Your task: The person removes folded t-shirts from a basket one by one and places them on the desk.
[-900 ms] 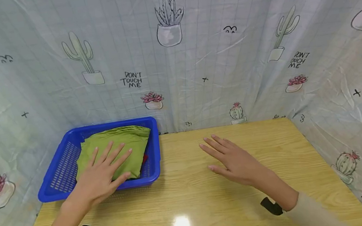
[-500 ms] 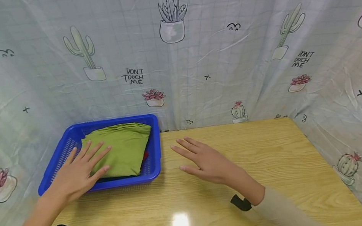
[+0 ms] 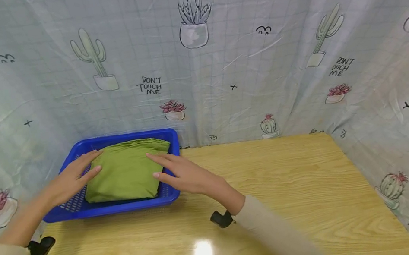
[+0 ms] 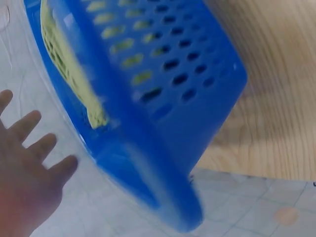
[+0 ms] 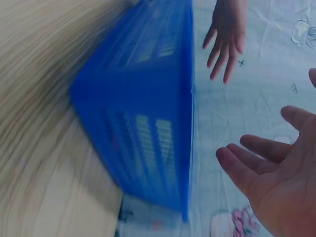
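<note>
A folded green cloth (image 3: pixel 122 174) lies in a blue plastic basket (image 3: pixel 114 209) at the back left of the table. Over the basket's left side is my left hand (image 3: pixel 72 176), its fingertips at the cloth's left edge in the head view. My right hand (image 3: pixel 185 171) is over the basket's right side, thumb and fingers extended toward the cloth. Both hands hold nothing. In the left wrist view, the spread fingers of the left hand (image 4: pixel 29 163) show beside the basket's rim (image 4: pixel 143 163). The right wrist view has the right hand (image 5: pixel 276 168) with fingers apart, above the basket's slotted wall (image 5: pixel 128 84).
The wooden table (image 3: pixel 275 187) extends to the right of the basket. A pale curtain (image 3: pixel 225 54) with cactus prints hangs behind it and along both sides. Black straps (image 3: pixel 41 247) show at the wrists.
My right hand has moved left from over the table to the basket's right side. My left hand has shifted left from above the cloth to the basket's left side.
</note>
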`<action>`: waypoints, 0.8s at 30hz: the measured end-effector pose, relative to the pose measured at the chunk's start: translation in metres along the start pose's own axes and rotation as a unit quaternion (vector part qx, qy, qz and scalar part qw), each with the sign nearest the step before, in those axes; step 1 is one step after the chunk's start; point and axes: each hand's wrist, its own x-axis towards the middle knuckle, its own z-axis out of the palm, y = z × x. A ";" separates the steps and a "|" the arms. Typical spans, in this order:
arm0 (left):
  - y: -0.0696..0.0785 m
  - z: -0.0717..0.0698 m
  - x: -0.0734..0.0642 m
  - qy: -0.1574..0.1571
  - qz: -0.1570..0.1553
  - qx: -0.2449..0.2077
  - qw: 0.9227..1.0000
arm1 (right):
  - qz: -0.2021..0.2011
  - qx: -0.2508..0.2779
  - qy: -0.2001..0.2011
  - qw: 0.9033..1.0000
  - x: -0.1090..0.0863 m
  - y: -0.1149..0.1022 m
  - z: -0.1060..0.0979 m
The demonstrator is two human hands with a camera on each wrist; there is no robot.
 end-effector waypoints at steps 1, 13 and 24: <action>-0.002 -0.003 0.003 -0.013 -0.008 -0.028 1.000 | 0.007 0.008 -0.003 1.000 0.007 -0.002 0.002; -0.036 -0.016 0.016 -0.168 -0.149 -0.224 0.949 | 0.257 0.280 0.002 0.925 0.089 -0.021 0.042; -0.053 -0.018 0.042 -0.173 -0.190 -0.313 0.914 | 0.415 0.322 0.099 0.845 0.124 -0.005 0.065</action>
